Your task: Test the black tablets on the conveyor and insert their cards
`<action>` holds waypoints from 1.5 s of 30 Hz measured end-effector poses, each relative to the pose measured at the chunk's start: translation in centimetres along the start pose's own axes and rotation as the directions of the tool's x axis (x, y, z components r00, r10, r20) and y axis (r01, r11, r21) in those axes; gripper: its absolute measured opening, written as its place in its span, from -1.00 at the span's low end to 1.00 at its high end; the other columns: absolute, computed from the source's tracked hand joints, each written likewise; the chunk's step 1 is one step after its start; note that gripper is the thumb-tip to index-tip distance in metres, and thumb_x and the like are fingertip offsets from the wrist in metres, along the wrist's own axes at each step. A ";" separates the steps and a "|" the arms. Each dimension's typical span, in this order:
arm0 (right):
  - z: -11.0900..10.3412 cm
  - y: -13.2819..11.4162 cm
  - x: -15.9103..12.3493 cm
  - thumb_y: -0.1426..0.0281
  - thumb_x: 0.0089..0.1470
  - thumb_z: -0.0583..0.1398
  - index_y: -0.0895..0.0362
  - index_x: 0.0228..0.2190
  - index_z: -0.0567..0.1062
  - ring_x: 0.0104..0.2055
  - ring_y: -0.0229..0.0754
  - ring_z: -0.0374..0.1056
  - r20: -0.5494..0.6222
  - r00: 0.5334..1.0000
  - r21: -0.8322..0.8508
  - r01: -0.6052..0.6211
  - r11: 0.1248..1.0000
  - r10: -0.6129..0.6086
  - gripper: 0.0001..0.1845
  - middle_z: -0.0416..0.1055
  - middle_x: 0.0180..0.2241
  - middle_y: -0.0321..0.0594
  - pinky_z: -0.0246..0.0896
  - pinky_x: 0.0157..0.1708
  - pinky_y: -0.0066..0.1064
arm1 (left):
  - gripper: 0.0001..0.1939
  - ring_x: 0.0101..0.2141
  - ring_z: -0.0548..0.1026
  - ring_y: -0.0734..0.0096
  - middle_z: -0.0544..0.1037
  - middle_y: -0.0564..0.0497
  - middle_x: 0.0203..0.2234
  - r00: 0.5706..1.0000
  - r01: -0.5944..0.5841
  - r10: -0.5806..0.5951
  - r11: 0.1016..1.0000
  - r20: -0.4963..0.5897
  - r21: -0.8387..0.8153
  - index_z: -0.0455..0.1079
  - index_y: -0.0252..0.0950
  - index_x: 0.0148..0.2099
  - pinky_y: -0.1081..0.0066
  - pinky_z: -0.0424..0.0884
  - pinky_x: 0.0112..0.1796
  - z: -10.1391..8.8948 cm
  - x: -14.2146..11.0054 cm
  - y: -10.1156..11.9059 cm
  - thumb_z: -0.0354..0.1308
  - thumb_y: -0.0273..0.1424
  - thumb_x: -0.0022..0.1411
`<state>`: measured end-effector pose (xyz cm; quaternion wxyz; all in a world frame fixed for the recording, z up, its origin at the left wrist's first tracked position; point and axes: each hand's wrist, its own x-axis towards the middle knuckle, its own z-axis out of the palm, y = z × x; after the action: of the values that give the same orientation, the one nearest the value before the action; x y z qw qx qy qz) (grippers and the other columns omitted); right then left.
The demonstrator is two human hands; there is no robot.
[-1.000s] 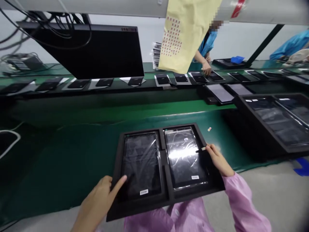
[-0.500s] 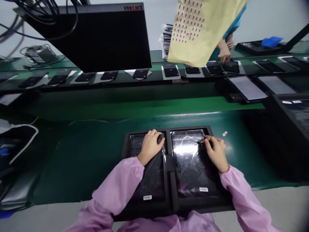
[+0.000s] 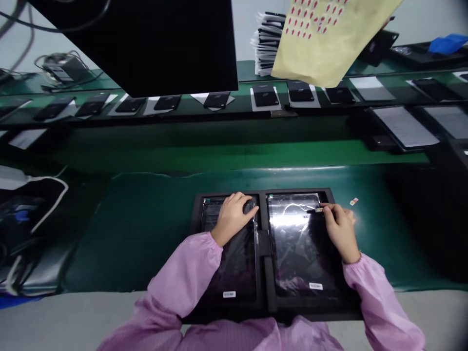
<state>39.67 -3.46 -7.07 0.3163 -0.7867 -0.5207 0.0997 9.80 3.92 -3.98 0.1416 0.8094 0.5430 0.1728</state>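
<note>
A black two-slot tray (image 3: 263,253) lies on the green mat in front of me. Each slot holds a dark tablet wrapped in shiny film: the left tablet (image 3: 234,265) and the right tablet (image 3: 302,248). My left hand (image 3: 233,218) rests with curled fingers on the top of the left tablet. My right hand (image 3: 338,226) pinches a small sticker (image 3: 319,210) at the upper right corner of the right tablet. Pink sleeves cover both arms.
Another small sticker (image 3: 353,201) lies on the mat right of the tray. A yellow sticker sheet (image 3: 329,34) hangs above. A black monitor (image 3: 146,44) hangs at upper left. Phones (image 3: 263,95) line the far conveyor. Trays (image 3: 402,126) sit at the right; cables and a bag at the left.
My left hand moved from the tray's lower left edge up onto the top of the left tablet. My right hand with the sticker shifted to the right tablet's upper corner. The view tilted down.
</note>
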 end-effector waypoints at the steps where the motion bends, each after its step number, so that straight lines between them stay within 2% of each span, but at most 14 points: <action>1: -0.2 0.0 -0.1 0.00 0.20 -0.10 0.05 -0.33 0.47 -0.16 0.05 0.22 -0.010 1.000 0.002 0.007 1.000 -0.007 -0.50 0.54 -0.23 -0.09 0.02 -0.04 -0.01 | -0.71 -0.13 0.49 0.28 0.56 -0.01 -0.20 1.000 0.003 -0.003 1.000 -0.002 0.012 0.47 -0.27 -0.05 0.29 0.38 -0.05 -0.6 -0.3 -0.5 0.13 -0.21 0.30; 5: -1.5 -0.2 -0.8 0.06 0.22 -0.06 0.06 -0.35 0.41 -0.12 0.07 0.27 -0.045 0.997 0.007 0.065 0.998 -0.065 -0.58 0.53 -0.14 -0.05 0.04 -0.04 0.00 | -0.65 -0.13 0.49 0.15 0.57 -0.11 -0.17 0.999 0.043 -0.041 0.995 -0.025 0.092 0.48 -0.34 -0.05 0.15 0.37 -0.05 -2.6 -1.8 -3.4 -0.06 -0.27 0.40; 8: -2.6 -1.2 -1.6 0.18 0.25 -0.01 0.06 -0.35 0.35 -0.08 0.07 0.32 -0.034 0.966 -0.015 0.254 0.967 -0.255 -0.73 0.52 -0.08 -0.04 0.08 -0.06 -0.03 | -0.66 -0.12 0.48 0.14 0.56 -0.11 -0.14 1.000 0.013 -0.012 0.992 -0.014 0.122 0.46 -0.34 0.01 0.14 0.38 -0.06 -2.8 -2.4 -4.8 -0.09 -0.34 0.39; 12: -3.7 -2.9 -3.2 0.38 0.26 0.01 0.06 -0.28 0.34 0.04 0.02 0.34 0.092 0.818 -0.014 0.571 0.821 -0.568 -0.88 0.49 -0.03 -0.06 0.13 -0.01 -0.05 | -0.66 -0.04 0.46 0.18 0.54 -0.13 -0.07 0.998 -0.042 0.047 0.991 -0.032 0.124 0.45 -0.35 0.02 0.15 0.35 0.04 -2.8 -3.2 -4.9 -0.09 -0.35 0.40; 18: -3.2 -4.2 -6.9 0.50 0.25 0.01 0.07 -0.28 0.29 0.14 -0.04 0.29 0.223 0.684 -0.020 0.715 0.699 -0.694 -0.89 0.47 0.04 -0.10 0.04 0.14 -0.04 | -0.70 0.02 0.41 0.15 0.48 -0.16 -0.01 0.973 -0.120 0.160 0.965 -0.164 0.232 0.43 -0.35 0.05 0.07 0.21 0.17 -4.1 -8.6 -3.9 -0.01 -0.41 0.36; 23: -1.0 -5.0 -8.6 0.51 0.25 0.02 0.09 -0.29 0.26 0.17 -0.04 0.27 0.290 0.606 0.031 0.768 0.640 -0.741 -0.90 0.46 0.06 -0.13 -0.05 0.22 -0.02 | -0.68 0.01 0.36 0.07 0.43 -0.21 0.02 0.960 0.062 0.033 0.943 -0.277 0.326 0.43 -0.35 0.08 0.00 0.21 0.10 -3.7 -12.9 -2.3 0.01 -0.43 0.34; 27: -0.5 -4.7 -9.0 0.51 0.26 0.01 0.09 -0.30 0.26 0.18 -0.03 0.26 0.305 0.571 0.059 0.787 0.614 -0.762 -0.90 0.47 0.05 -0.12 -0.08 0.23 -0.01 | -0.66 -0.22 0.34 0.14 0.43 -0.20 -0.19 0.938 0.240 -0.119 0.900 -0.325 0.363 0.46 -0.34 0.08 0.20 0.30 -0.24 -3.0 -14.7 -0.9 0.03 -0.40 0.33; 30: -1.6 -3.0 -8.8 0.49 0.26 0.01 0.09 -0.29 0.29 0.10 -0.03 0.33 0.296 0.591 0.003 0.785 0.620 -0.750 -0.90 0.52 -0.03 -0.13 -0.09 0.23 0.02 | -0.64 -0.33 0.28 0.21 0.37 -0.15 -0.32 0.937 0.297 -0.186 0.871 -0.297 0.391 0.46 -0.36 0.09 0.25 0.27 -0.31 -2.1 -15.4 0.0 0.02 -0.37 0.33; 33: -3.9 -0.3 -8.4 0.44 0.25 0.01 0.10 -0.24 0.34 -0.05 0.00 0.41 0.164 0.718 -0.173 0.696 0.697 -0.677 -0.88 0.56 -0.18 -0.11 -0.06 0.21 0.10 | -0.59 -0.35 0.29 0.20 0.36 -0.14 -0.38 0.943 0.310 -0.228 0.866 -0.243 0.392 0.43 -0.46 0.11 0.25 0.28 -0.33 -0.7 -15.3 1.5 0.01 -0.33 0.33; 36: -6.0 1.4 -8.4 0.41 0.25 -0.01 0.13 -0.26 0.34 -0.12 0.02 0.42 -0.032 0.825 -0.269 0.537 0.800 -0.564 -0.86 0.55 -0.24 -0.04 0.01 0.17 0.14 | -0.57 -0.35 0.33 0.22 0.40 -0.12 -0.40 0.991 0.095 -0.065 0.959 -0.119 0.266 0.38 -0.52 0.13 0.26 0.32 -0.33 0.5 -14.7 3.9 -0.04 -0.35 0.35; 38: -6.4 1.3 -8.5 0.42 0.24 -0.01 0.12 -0.30 0.32 -0.11 0.01 0.42 -0.098 0.842 -0.260 0.493 0.830 -0.530 -0.88 0.55 -0.22 -0.02 0.03 0.17 0.13 | -0.60 -0.33 0.37 0.27 0.43 -0.09 -0.38 0.983 -0.180 0.181 0.981 -0.011 0.076 0.37 -0.44 0.13 0.31 0.34 -0.31 0.6 -14.4 5.1 -0.07 -0.37 0.36; 40: -6.0 0.3 -8.5 0.44 0.23 0.01 0.11 -0.31 0.30 -0.09 -0.01 0.42 -0.099 0.835 -0.241 0.508 0.827 -0.542 -0.91 0.55 -0.22 -0.05 0.03 0.18 0.11 | -0.63 -0.34 0.38 0.32 0.44 -0.04 -0.39 0.943 -0.333 0.334 0.940 -0.002 -0.069 0.38 -0.38 0.12 0.35 0.33 -0.31 -0.2 -14.1 5.5 -0.07 -0.39 0.37; 42: -5.0 -0.8 -8.3 0.46 0.23 0.02 0.11 -0.27 0.32 -0.06 -0.02 0.41 -0.058 0.821 -0.240 0.541 0.806 -0.568 -0.92 0.56 -0.19 -0.07 0.01 0.20 0.10 | -0.66 -0.37 0.36 0.35 0.41 -0.02 -0.43 0.946 -0.318 0.311 0.944 -0.087 -0.084 0.39 -0.39 0.10 0.36 0.31 -0.32 -1.6 -13.9 4.7 -0.04 -0.42 0.37; 45: -3.4 -1.6 -7.3 0.48 0.23 0.02 0.13 -0.20 0.33 -0.01 -0.01 0.39 0.002 0.819 -0.257 0.555 0.791 -0.574 -0.87 0.55 -0.13 -0.07 -0.03 0.22 0.11 | -0.68 -0.39 0.32 0.37 0.36 -0.01 -0.44 0.957 -0.187 0.184 0.982 -0.226 0.008 0.39 -0.42 0.09 0.36 0.28 -0.30 -3.8 -13.7 2.1 0.01 -0.48 0.35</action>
<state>36.91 -10.86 -4.76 0.2514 -0.6314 -0.7274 -0.0947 5.07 -9.37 -1.40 0.0678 0.8308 0.4762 0.2800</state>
